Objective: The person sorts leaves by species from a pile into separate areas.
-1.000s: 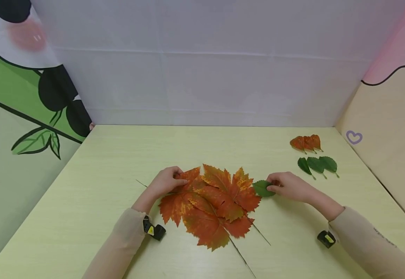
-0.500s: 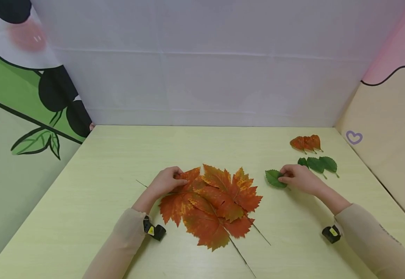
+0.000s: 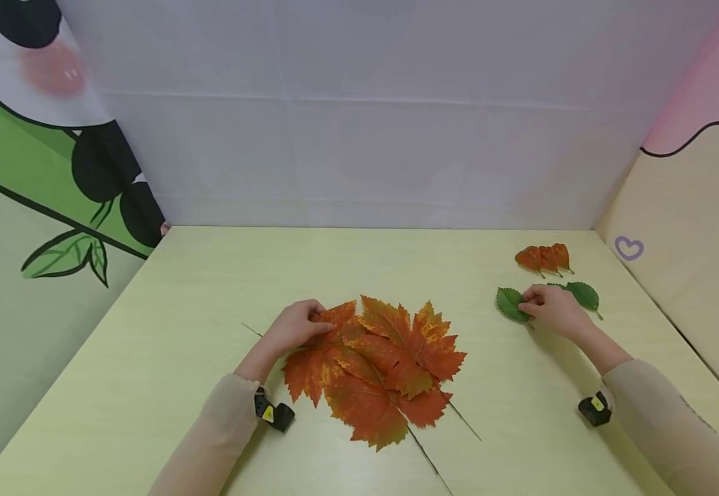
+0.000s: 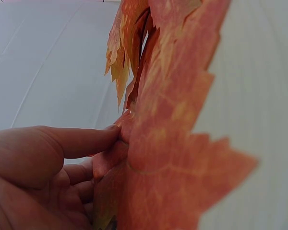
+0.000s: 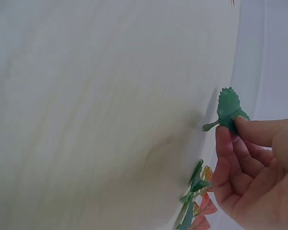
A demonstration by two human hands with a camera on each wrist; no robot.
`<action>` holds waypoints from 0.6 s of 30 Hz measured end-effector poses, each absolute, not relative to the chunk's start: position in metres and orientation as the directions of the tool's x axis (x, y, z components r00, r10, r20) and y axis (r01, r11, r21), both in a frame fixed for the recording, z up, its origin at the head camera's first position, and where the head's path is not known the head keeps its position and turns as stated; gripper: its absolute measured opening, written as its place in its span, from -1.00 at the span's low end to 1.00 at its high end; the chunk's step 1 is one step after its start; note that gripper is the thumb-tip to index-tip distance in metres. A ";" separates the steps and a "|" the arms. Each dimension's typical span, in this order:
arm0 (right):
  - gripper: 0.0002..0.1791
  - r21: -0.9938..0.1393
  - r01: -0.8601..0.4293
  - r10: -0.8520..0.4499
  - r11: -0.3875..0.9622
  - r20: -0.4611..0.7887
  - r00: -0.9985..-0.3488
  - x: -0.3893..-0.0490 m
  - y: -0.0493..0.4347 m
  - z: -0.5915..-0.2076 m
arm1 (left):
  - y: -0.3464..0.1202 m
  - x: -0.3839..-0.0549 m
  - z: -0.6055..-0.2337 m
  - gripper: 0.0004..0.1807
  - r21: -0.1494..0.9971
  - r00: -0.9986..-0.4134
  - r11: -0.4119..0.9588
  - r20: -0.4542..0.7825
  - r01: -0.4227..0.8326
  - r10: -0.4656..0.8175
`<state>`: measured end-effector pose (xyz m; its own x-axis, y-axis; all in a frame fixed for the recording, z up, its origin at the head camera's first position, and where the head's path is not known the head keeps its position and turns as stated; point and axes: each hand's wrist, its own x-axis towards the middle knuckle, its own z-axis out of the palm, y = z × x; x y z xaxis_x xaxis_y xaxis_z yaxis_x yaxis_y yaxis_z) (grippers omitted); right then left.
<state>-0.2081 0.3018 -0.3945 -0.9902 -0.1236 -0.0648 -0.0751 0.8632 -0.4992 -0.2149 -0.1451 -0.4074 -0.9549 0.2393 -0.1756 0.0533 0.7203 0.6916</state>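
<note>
Orange-red artificial maple leaves [image 3: 368, 372] lie overlapped in a cluster at the middle of the table, their thin stems sticking out. At the cluster's upper left, my left hand [image 3: 291, 326] pinches the edge of one maple leaf; the left wrist view shows the thumb [image 4: 93, 141] against that leaf [image 4: 168, 148]. My right hand [image 3: 556, 311] holds a small green leaf [image 3: 509, 304] between thumb and fingers, over to the right. Seen from the right wrist, this leaf [image 5: 228, 103] has a toothed edge and a short stem. Other green leaves [image 3: 584, 295] lie partly hidden behind the right hand.
Three small reddish-brown leaves [image 3: 544, 259] lie overlapped in a row at the table's back right. A pale fabric backdrop [image 3: 372, 158] rises behind the table [image 3: 149, 358]. Printed panels stand along both sides, a green one [image 3: 18, 148] on the left.
My right hand has carried the green leaf away from the maple cluster, right and toward the back, up to the row of green leaves. The left hand has stayed in place.
</note>
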 end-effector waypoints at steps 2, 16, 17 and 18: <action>-0.69 -0.499 -0.059 -0.104 0.865 -0.062 -0.993 -0.209 0.305 -0.395 | -0.145 -0.215 -0.408 -0.74 0.691 -0.955 0.721 -0.175 0.054 0.240; -0.62 -0.493 0.060 0.036 0.868 -0.059 -0.998 -0.210 0.314 -0.396 | -0.145 -0.214 -0.403 -0.75 0.691 -0.953 0.720 -0.178 0.057 0.247; -0.63 -0.489 0.065 0.042 0.870 -0.059 -0.997 -0.210 0.314 -0.397 | -0.145 -0.213 -0.404 -0.75 0.690 -0.953 0.722 -0.179 0.055 0.244; -0.63 -0.487 0.071 0.047 0.870 -0.061 -0.997 -0.210 0.313 -0.397 | -0.145 -0.213 -0.404 -0.75 0.689 -0.953 0.723 -0.181 0.053 0.243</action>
